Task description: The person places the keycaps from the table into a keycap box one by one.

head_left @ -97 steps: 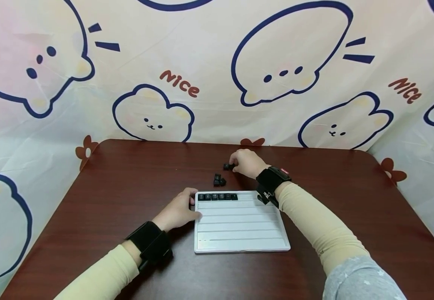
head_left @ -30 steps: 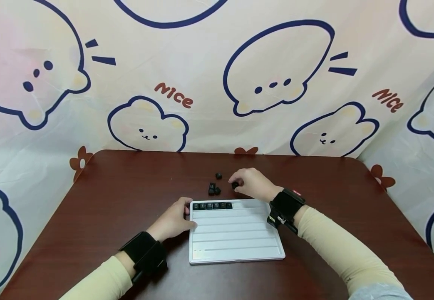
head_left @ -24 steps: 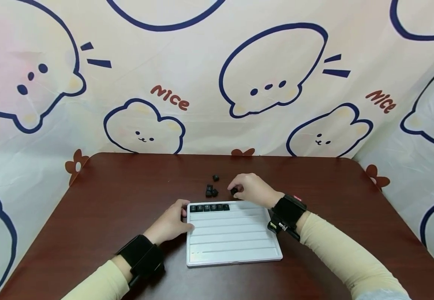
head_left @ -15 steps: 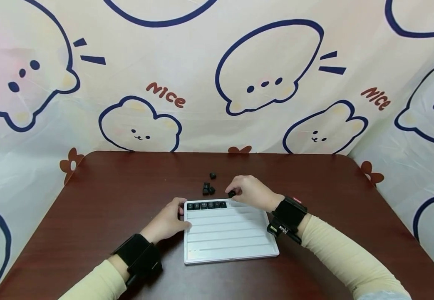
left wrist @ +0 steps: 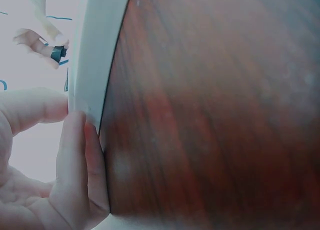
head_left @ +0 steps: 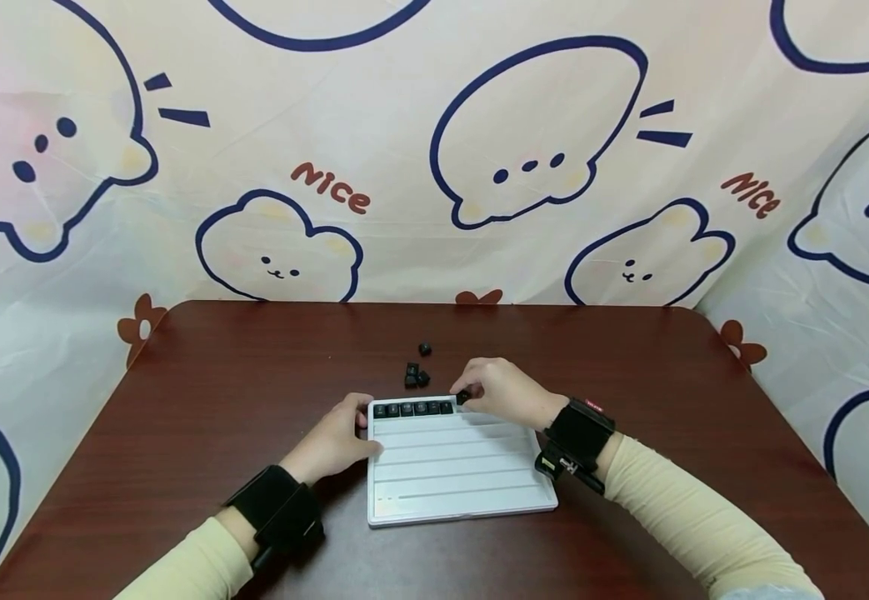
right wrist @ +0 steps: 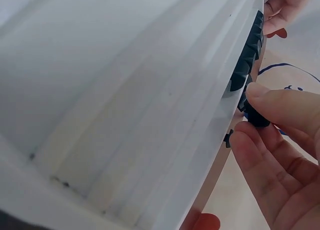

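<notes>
A white ridged tray [head_left: 464, 479] lies flat on the table. Along its far ridge, from the left corner, runs a row of several black keycaps [head_left: 407, 409]. My left hand [head_left: 335, 440] holds the tray's left side near the far corner; in the left wrist view its fingertips meet the tray's edge [left wrist: 95, 55]. With thumb and fingertips, my right hand [head_left: 507, 392] pinches a single black keycap [head_left: 463, 397] right at the tray's far rim, just right of the row's end. The right wrist view shows that keycap [right wrist: 257, 115] between the fingers, partly covered by them.
Beyond the tray, a small cluster of loose keycaps [head_left: 413, 377] and a lone keycap [head_left: 424, 349] rest on the brown table [head_left: 269, 350]. A cartoon-printed cloth [head_left: 404, 100] hangs behind the table's far edge. Black camera bands are strapped to both wrists.
My right hand picked up one keycap from the far pair and brought it nearer, down to the tray's far rim. The left hand stays on the tray. The head view has shifted slightly.
</notes>
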A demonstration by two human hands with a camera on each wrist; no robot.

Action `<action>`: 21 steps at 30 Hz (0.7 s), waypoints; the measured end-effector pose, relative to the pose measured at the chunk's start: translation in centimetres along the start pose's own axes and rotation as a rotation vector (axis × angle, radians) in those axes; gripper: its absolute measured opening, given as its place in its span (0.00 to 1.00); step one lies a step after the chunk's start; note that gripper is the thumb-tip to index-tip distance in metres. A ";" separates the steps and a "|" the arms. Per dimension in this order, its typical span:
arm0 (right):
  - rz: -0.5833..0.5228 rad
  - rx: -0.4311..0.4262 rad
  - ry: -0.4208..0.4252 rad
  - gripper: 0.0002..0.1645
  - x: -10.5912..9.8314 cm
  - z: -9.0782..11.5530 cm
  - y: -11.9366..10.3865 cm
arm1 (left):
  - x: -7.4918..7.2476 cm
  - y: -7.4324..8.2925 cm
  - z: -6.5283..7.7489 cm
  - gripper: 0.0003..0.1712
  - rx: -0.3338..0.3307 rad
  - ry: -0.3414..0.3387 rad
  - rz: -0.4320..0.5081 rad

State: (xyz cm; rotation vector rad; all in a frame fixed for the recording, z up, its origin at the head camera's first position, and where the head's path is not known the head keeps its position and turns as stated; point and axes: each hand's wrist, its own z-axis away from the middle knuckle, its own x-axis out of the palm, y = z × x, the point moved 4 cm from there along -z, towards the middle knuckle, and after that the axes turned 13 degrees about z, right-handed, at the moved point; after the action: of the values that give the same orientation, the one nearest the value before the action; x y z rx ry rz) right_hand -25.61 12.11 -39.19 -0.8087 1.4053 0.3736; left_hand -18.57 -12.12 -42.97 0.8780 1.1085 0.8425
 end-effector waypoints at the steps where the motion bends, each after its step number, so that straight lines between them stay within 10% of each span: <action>1: 0.005 0.000 -0.001 0.15 0.0 0.0 0.0 | 0.0 0.0 0.0 0.40 0.001 -0.001 0.001; 21: -0.028 0.038 -0.056 0.13 1.1 -0.1 0.2 | 0.0 -0.1 -0.2 0.39 -0.001 0.011 -0.013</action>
State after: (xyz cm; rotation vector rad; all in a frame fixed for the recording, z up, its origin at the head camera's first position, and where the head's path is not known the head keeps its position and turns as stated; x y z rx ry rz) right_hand -25.65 11.93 -40.29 -0.7805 1.3435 0.3448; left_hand -18.74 -12.11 -43.16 0.8659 1.1221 0.8376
